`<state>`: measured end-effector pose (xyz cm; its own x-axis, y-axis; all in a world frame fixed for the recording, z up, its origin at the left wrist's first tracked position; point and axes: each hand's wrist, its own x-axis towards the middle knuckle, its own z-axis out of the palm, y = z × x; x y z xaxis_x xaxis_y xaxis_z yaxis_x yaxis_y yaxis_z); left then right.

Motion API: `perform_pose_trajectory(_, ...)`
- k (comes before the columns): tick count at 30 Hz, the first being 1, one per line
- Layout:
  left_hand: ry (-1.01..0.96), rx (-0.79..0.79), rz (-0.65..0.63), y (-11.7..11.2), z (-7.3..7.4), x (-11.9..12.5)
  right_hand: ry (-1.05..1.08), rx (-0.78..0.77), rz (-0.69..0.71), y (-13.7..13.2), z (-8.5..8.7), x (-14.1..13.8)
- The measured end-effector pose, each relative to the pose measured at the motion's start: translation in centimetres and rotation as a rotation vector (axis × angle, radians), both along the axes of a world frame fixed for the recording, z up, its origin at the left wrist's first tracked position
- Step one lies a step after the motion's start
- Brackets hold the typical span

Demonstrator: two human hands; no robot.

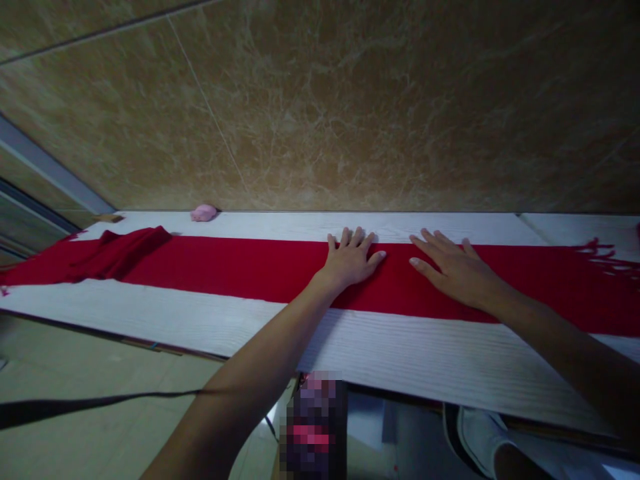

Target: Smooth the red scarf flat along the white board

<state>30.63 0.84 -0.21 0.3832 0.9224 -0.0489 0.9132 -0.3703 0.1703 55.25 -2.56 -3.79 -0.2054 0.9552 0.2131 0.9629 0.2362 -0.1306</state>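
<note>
A long red scarf (pixel 250 267) lies stretched lengthwise along a white wood-grain tabletop (pixel 200 307). Its right end shows a twisted fringe, and toward the left end the cloth is bunched into folds. My left hand (pixel 349 260) rests on the scarf near the middle, palm down with fingers spread toward the far edge. To its right, my right hand (pixel 450 267) is also palm down over the scarf, fingers stretched out. Neither hand grips anything.
A marbled brown wall (pixel 350 120) runs along the table's far edge. Against it sit a small pink object (pixel 204 213) and a flat brown piece (pixel 108 218). A dark strap (pixel 100 403) crosses at lower left; a white shoe (pixel 480 433) shows below the table.
</note>
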Motion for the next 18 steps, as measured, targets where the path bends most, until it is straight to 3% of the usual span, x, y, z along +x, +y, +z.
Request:
perform_pose_trajectory(6,0.014,-0.019,-0.001,-0.2,0.5,0.1,-0.008,-0.065,0.009,0.0,-0.2,0.0)
perform_pose_trajectory(18,0.018,-0.025,-0.002,-0.2,0.6,0.1,0.008,0.000,-0.009,0.3,-0.5,1.6)
